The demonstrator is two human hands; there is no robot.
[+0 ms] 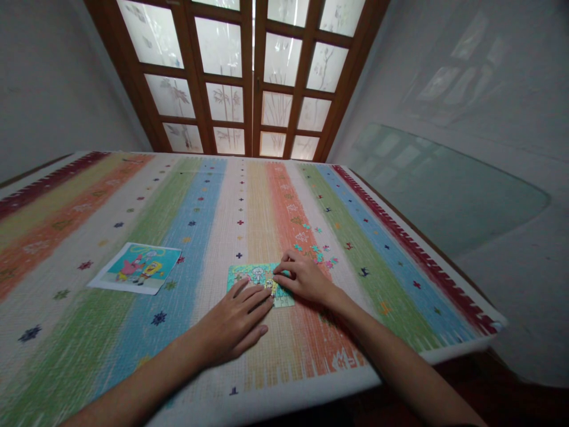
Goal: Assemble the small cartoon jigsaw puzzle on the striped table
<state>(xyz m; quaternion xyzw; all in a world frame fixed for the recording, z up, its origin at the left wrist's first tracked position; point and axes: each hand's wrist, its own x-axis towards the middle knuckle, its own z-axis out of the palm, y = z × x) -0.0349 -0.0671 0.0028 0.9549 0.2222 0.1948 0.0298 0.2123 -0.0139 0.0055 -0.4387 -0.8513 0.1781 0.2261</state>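
Observation:
A partly assembled jigsaw puzzle (284, 299) with a green-blue cartoon picture lies flat near the table's front edge. My left hand (242, 320) rests on its lower left part, fingers stretched out and slightly spread, covering some of it. My right hand (304, 277) is at the puzzle's upper right side, thumb and fingers pinched together over its edge. Whatever sits between those fingertips is too small and hidden to make out. Beyond the right hand, loose puzzle pieces (317, 254) in teal and pink are scattered on the cloth.
To the left lies a printed cartoon picture (137, 268) on white paper. A striped tablecloth (173, 332) covers the table. Wooden doors with glass panes (224, 47) stand behind it. At the right, a glass sheet (444, 184) leans by the wall.

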